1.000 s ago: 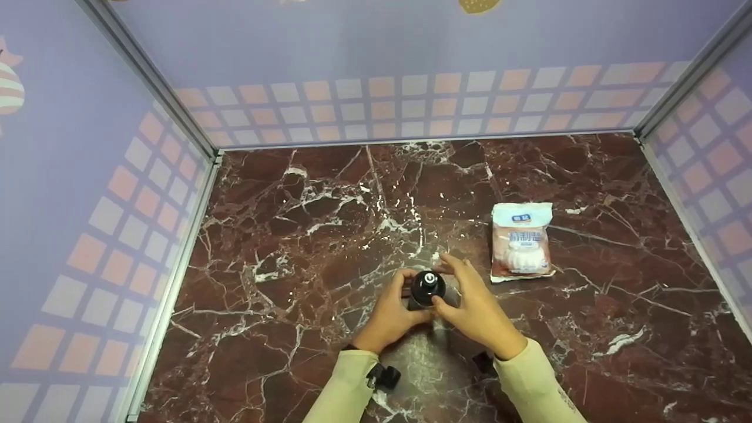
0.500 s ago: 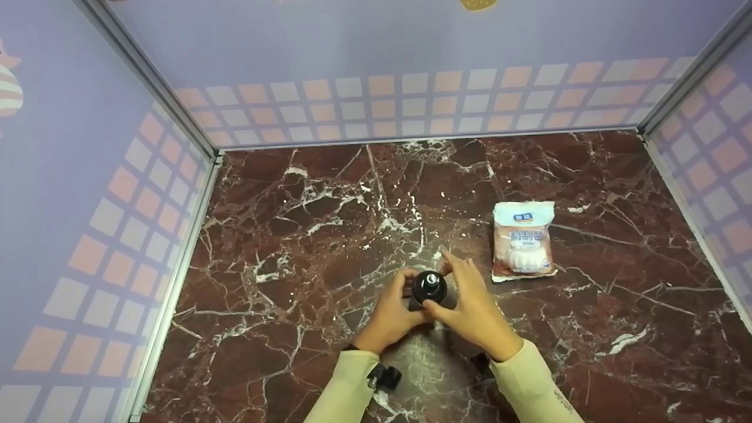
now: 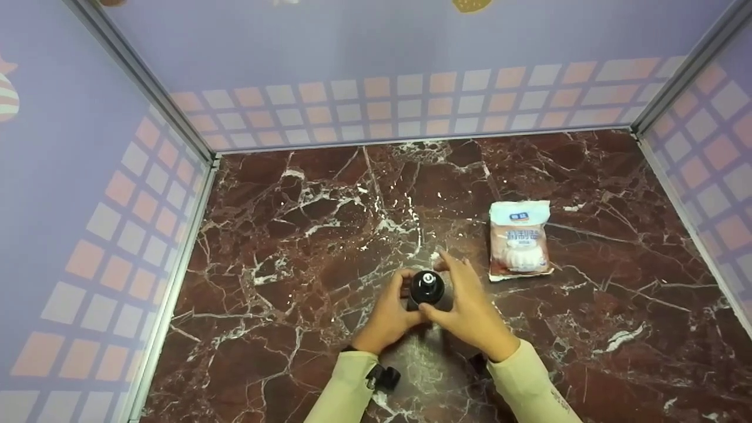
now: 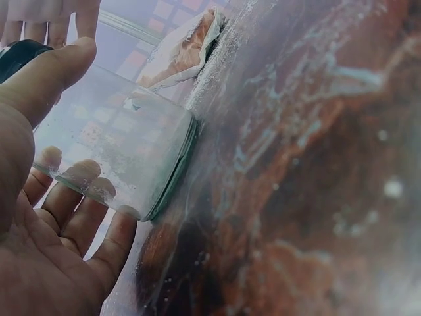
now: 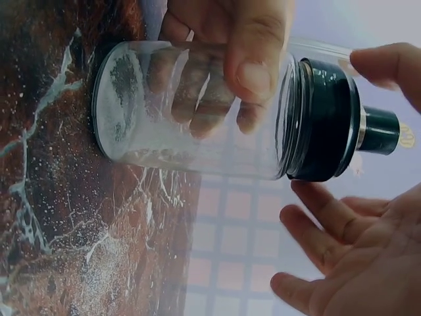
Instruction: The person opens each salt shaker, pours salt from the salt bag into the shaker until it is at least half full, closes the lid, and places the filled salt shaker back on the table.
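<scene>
A clear glass jar (image 5: 223, 155) with a black lid (image 3: 427, 286) stands on the marble-patterned table, white grains lying over its bottom. My left hand (image 3: 388, 311) grips the glass body from the side, thumb and fingers wrapped around it in the right wrist view. At the top, my right hand (image 3: 468, 305) pinches the rim of the lid between thumb and fingertips. A narrower black knob (image 5: 380, 130) rises from the lid's centre. Right of the hands lies a white and brown bag of salt (image 3: 520, 241), also visible behind the jar in the left wrist view.
Purple panels with pink and white squares enclose the table (image 3: 282, 247) at the back (image 3: 388, 59), left (image 3: 70, 194) and right. White grains are scattered on the tabletop beyond the hands. Black cameras (image 3: 385, 379) are strapped to both wrists.
My right thumb has shifted left around the front of the lid, and the right hand has turned slightly with it. My left hand keeps its grip on the jar; the salt bag stays put.
</scene>
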Demonstrator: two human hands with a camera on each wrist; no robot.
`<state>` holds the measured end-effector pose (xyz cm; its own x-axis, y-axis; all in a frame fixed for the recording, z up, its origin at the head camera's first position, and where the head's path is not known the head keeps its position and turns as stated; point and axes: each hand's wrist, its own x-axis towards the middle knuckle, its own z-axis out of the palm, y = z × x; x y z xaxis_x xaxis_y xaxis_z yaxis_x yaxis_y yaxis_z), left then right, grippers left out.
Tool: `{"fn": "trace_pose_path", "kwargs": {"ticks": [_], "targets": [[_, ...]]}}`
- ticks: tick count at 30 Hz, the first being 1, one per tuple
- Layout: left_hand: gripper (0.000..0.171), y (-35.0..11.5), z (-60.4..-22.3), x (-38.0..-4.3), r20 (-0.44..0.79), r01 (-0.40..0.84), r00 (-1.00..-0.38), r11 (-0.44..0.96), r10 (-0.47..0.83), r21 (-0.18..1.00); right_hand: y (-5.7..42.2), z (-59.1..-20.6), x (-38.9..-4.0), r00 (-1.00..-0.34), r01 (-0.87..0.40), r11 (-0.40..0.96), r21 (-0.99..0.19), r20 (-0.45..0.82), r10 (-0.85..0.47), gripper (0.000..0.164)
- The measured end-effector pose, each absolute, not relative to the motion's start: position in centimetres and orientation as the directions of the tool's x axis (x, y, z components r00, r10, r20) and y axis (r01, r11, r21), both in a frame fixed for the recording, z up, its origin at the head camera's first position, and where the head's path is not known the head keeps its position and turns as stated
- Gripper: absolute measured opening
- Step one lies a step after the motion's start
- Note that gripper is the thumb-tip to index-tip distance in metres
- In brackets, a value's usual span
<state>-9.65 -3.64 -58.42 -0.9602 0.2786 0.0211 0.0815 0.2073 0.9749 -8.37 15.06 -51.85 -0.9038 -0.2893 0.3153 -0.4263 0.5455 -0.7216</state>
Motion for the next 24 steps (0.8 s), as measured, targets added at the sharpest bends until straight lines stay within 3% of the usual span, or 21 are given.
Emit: {"fn": "trace_pose_path", "kwargs": {"ticks": [10,24], "targets": [[0.071,-3.57,-58.36,-9.69,0.029,0.094,-0.958,0.216,0.285,0.972,14.74,-51.66,-7.87,-0.944,-0.329,0.6,-0.73,0.26,-0.201,0.104],[0.071,-3.81,-58.07,-9.63,0.038,0.122,-0.954,0.268,0.297,0.956,14.64,-51.32,-7.88,-0.925,-0.38,0.572,-0.727,0.283,-0.254,0.099]]}}
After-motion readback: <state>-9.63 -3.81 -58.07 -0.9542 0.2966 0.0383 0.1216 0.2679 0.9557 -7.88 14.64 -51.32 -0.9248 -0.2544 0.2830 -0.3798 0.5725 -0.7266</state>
